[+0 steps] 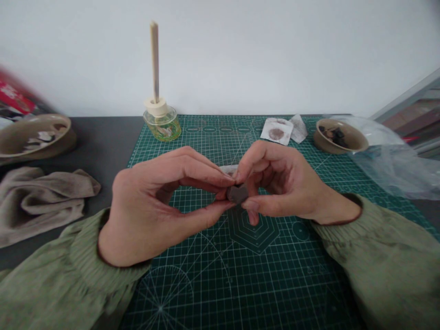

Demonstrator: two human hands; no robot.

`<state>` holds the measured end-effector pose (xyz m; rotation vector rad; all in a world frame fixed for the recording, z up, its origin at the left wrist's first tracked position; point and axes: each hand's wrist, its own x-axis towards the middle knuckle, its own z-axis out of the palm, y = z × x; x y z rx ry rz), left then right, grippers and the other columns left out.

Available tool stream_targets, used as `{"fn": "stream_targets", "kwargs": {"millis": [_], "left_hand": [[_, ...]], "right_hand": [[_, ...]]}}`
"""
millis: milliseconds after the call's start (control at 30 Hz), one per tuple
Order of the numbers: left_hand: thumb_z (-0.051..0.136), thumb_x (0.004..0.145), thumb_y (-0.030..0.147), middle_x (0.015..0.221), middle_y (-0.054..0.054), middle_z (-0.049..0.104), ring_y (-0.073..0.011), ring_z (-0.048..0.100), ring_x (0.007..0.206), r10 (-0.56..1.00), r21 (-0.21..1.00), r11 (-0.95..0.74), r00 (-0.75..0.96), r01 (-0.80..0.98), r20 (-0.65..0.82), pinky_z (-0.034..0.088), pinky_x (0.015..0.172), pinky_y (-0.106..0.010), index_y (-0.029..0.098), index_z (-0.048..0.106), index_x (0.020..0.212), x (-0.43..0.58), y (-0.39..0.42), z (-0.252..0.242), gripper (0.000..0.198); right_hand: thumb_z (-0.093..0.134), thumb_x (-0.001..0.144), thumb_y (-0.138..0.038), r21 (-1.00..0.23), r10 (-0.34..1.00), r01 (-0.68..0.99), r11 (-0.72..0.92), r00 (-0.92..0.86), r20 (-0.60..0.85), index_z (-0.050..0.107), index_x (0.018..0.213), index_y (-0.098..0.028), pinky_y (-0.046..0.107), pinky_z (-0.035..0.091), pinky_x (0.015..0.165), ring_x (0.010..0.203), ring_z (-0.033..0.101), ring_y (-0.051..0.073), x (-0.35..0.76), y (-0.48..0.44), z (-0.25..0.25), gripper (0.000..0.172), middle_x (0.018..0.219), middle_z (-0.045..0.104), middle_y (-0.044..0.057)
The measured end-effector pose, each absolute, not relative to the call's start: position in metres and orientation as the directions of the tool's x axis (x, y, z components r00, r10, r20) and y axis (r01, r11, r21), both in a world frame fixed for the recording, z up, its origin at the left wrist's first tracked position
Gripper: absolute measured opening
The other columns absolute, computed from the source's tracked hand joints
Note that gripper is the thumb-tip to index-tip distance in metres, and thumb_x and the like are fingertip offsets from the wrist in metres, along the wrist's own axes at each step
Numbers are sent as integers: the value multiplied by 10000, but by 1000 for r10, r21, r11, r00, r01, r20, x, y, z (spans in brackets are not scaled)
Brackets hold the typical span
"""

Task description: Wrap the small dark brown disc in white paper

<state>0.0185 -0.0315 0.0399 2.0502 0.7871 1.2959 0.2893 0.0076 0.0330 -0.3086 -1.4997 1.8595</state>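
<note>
Both forearms, in green ribbed sleeves (68, 261), come in from the lower corners and meet over the middle of a green cutting mat (302, 275); the wrists are bent inward. The left hand (161, 206) is curved into a ring, its index finger and thumb closing on a small dark lump (237, 193) from the left; the right hand (278, 183) is half curled, its thumb and index finger pinching the same lump from the other side. The lump sits between both sets of fingertips, held above the mat; a pale strip (228, 169) shows just behind it. Farther back on the mat stand a glass jar (161, 126) holding an upright stick and a square of paper (277, 130); a ceramic bowl (340, 135) rests at the mat's far corner, and a crumpled cloth (37, 201) lies left of it.
</note>
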Motion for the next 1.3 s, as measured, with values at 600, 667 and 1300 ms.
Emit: {"fn": "stream_targets", "kwargs": {"millis": [600,667,1300], "left_hand": [[1055,1027,179,1151,1,955,-235,916,966,751,754,-638,341,157,565,857,861,-407,340,923,1146,20,-32,42,240],[1060,1024,202,1154,2,955,-244,915,963,755,757,-635,336,156,564,858,854,-417,354,922,1146,20,-32,42,238],[1072,1025,220,1173,13,954,-239,917,970,746,747,-647,329,153,579,836,851,-425,363,920,1145,20,-32,42,241]], "right_hand": [[1155,827,39,-913,648,-399,-83,-718,255,890,1248,-208,198,749,712,772,943,163,291,10,29,556,1128,987,40],[1155,821,46,-915,651,-394,-86,-717,248,889,1235,-204,199,752,712,764,939,160,291,10,29,552,1127,986,41],[1170,858,-43,-915,650,-401,-48,-708,277,878,1252,-206,216,741,692,748,926,160,290,10,27,517,1139,972,43]]}}
